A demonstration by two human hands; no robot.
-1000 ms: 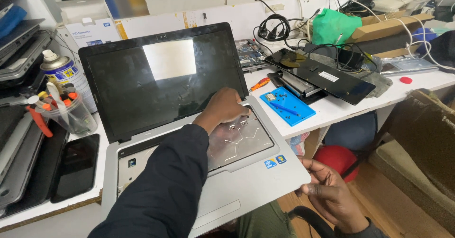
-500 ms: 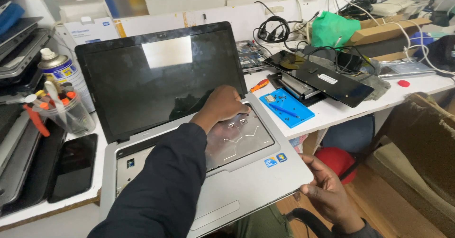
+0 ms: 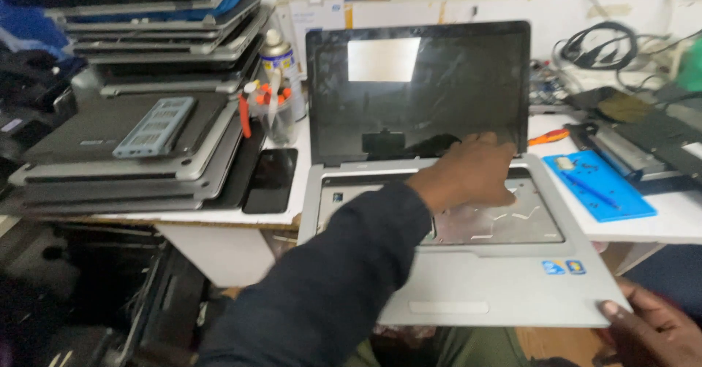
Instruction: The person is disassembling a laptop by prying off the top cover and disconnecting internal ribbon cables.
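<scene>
Landmark: the open silver laptop (image 3: 468,265) with a dark screen lies on the white table (image 3: 673,224), its front edge hanging past the table's edge toward the person; the keyboard is out, baring a metal tray.
Containers: a clear cup (image 3: 272,115) stands left of the laptop's screen, holding orange-handled tools; a spray can (image 3: 281,63) rises just behind it.
Blue tray: a flat blue mat (image 3: 599,184) right of the laptop carries small dark parts, too small to tell.
Left hand: the left hand (image 3: 468,173), in a dark sleeve, reaches across the laptop's bare keyboard bay, fingers spread loosely and pressed down near the hinge; it grasps nothing.
Right hand: the right hand (image 3: 654,330) props the laptop's front right corner, thumb on top of the palm rest; the fingers beneath are hidden, so the grip looks closed on the corner.
Left of the laptop: a black phone (image 3: 270,180) lies flat just beside it; beyond that, a stack of closed laptops (image 3: 139,96) with a grey battery pack (image 3: 155,126) on top of the lower pile.
Right of the laptop: an orange screwdriver (image 3: 548,137) near the screen's corner, then dismantled dark laptop parts (image 3: 643,137).
Behind: coiled black cables (image 3: 596,45) lie behind the laptop's right side.
</scene>
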